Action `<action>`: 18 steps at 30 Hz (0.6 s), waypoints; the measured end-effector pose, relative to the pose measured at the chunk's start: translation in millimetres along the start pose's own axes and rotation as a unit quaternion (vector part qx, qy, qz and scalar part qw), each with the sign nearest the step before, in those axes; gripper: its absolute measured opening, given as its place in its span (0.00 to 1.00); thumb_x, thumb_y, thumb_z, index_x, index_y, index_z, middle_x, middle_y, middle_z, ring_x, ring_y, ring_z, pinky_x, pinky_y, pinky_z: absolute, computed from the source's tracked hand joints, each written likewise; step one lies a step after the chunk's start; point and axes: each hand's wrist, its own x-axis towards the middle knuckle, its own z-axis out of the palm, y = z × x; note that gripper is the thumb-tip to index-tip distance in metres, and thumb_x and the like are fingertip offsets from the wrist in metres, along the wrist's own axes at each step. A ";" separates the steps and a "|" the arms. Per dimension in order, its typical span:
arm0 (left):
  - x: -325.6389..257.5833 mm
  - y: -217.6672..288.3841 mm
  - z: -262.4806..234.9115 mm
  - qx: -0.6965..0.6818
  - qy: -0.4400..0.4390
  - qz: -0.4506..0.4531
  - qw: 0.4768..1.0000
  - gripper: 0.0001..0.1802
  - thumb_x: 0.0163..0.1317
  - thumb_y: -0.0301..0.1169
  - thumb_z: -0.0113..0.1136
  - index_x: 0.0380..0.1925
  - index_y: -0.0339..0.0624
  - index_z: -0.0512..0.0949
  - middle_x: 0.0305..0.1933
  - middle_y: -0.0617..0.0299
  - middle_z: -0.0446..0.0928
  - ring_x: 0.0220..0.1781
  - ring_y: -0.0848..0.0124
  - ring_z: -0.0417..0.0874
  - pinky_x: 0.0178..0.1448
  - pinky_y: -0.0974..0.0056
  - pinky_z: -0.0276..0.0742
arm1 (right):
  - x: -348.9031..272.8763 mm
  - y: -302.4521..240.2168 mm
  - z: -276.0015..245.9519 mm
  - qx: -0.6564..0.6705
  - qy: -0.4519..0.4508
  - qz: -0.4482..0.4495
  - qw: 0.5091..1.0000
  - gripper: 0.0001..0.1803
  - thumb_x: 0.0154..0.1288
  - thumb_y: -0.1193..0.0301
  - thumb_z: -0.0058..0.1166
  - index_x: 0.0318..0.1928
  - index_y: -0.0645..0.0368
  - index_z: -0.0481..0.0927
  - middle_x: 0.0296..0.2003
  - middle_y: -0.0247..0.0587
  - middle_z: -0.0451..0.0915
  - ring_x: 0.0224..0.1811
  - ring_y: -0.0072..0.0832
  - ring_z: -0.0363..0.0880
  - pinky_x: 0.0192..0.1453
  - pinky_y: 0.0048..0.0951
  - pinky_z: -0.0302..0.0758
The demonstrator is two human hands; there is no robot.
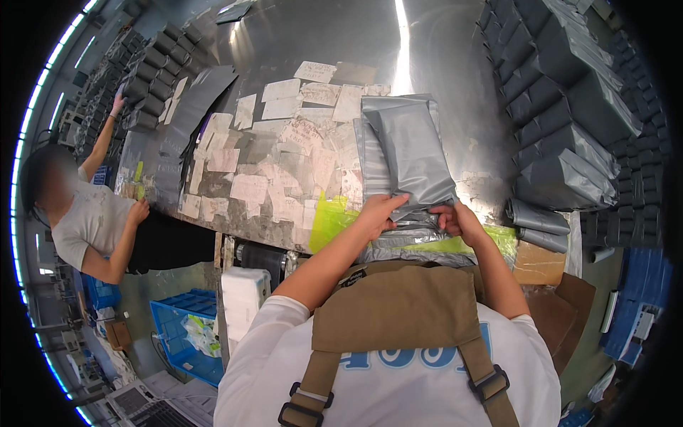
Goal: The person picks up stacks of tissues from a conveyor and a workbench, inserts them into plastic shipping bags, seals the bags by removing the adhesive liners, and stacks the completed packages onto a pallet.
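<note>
The grey mailer bag [411,153] is gripped at its near end by the left hand [380,211] and right hand [457,219], atop flat bags at the desk's [284,43] near edge. The fold is best pressed flat, both corners kept level.

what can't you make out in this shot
Head view:
- Contents of the grey bag: opaque plastic hides them.
- Fingertips of the left hand and right hand: curled under the bag's edge.
- Stacked grey parcels at right: cut off by the dark fisheye rim.
</note>
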 end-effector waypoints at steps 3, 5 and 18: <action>10.7 6.3 10.4 0.020 0.041 0.000 0.999 0.22 0.62 0.46 0.67 0.46 0.40 0.76 0.40 0.65 0.78 0.34 0.70 0.79 0.35 0.64 0.79 | -4.7 2.5 4.2 0.052 -0.052 -0.007 0.997 0.46 0.74 0.39 0.12 0.55 0.64 0.77 0.23 0.27 0.72 0.19 0.16 0.55 0.23 0.20 0.50; 7.2 8.1 23.3 0.012 0.080 0.035 0.996 0.21 0.66 0.47 0.63 0.45 0.41 0.74 0.43 0.62 0.78 0.32 0.71 0.80 0.33 0.63 0.79 | -8.7 9.2 7.1 0.101 -0.057 -0.020 0.993 0.46 0.73 0.40 0.10 0.53 0.64 0.78 0.22 0.26 0.71 0.20 0.17 0.56 0.24 0.20 0.51; 32.3 51.5 44.8 -0.114 0.061 0.025 0.991 0.34 0.73 0.53 0.46 0.65 0.37 0.57 0.66 0.49 0.66 0.60 0.49 0.76 0.60 0.34 0.72 | -22.9 52.3 8.8 0.038 0.029 -0.049 0.998 0.48 0.72 0.34 0.13 0.36 0.61 0.82 0.17 0.28 0.70 0.19 0.17 0.61 0.26 0.20 0.57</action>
